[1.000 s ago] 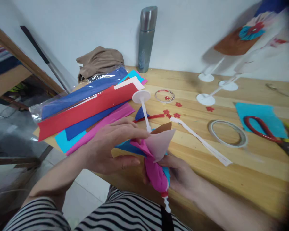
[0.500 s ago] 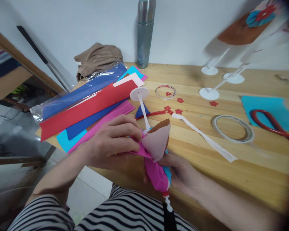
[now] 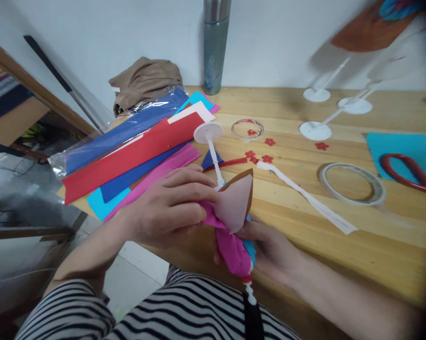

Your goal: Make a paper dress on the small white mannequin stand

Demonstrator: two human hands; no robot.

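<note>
Leftmost on the table, coloured paper sheets (image 3: 135,158) lie in front of a brown cloth (image 3: 145,80). The left hand (image 3: 174,203) hides part of the magenta sheet; its fingers, half bent, rest on the paper-wrapped figure (image 3: 234,252) – whether they pinch, I cannot tell. The figure is tilted at the table's edge, its white stem and disc (image 3: 208,132) pointing away. From behind, the right hand (image 3: 269,241) grips it. Further right come red flowers (image 3: 269,141), a white strip (image 3: 305,196), a tape roll (image 3: 379,189) – then scissors (image 3: 425,182) over turquoise paper (image 3: 379,144).
</note>
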